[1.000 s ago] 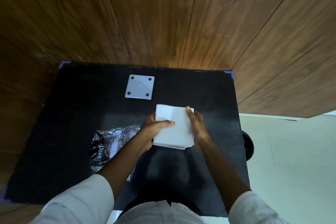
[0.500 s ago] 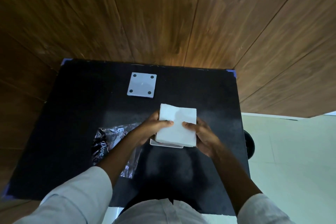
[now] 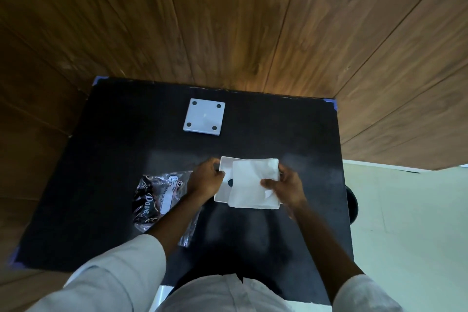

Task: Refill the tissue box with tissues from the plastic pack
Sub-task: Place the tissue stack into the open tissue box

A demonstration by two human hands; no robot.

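A white square tissue box (image 3: 223,180) lies open side up on the black table, a dark hole showing in its floor. My left hand (image 3: 206,180) grips the box's left wall. My right hand (image 3: 285,186) pinches a stack of white tissues (image 3: 253,182) that sits slanted over the right part of the box, its lower edge overhanging the rim. The dark printed plastic pack (image 3: 157,197) lies flat and crumpled to the left, partly under my left forearm. The box's white bottom panel (image 3: 204,117), with a black dot in each corner, rests farther back on the table.
The black table (image 3: 101,159) has blue tape at its corners and butts against a wooden wall (image 3: 228,20) at the back. Pale floor (image 3: 405,223) shows to the right, with a dark round object (image 3: 352,206) past the table's right edge.
The tissue stack has shifted right and tilted, uncovering the box's left side and its hole. My left hand moved from the tissues to the box wall; my right hand now pinches the stack's right edge.
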